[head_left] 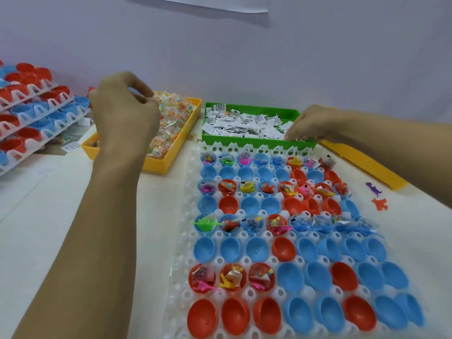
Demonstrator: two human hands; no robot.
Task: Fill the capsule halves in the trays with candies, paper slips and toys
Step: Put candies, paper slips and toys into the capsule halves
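A white tray [181, 241] in front of me holds rows of blue and red capsule halves [256, 248]; alternate rows hold candy, a slip and a toy, and in the second row from the front only the three left halves do. My left hand [124, 113] hovers over the yellow bin [186, 133] of wrapped candies [171, 118], fingers curled as if pinching something small that I cannot make out. My right hand [310, 126] reaches into the right end of the green bin [249, 143] of paper slips [244, 123], fingertips down among the slips.
Stacked white trays [36, 113] of red and blue halves lean at the far left. A second yellow bin [367, 165] lies under my right forearm. A purple toy [373, 188] and an orange toy [380, 204] lie loose on the table at the right.
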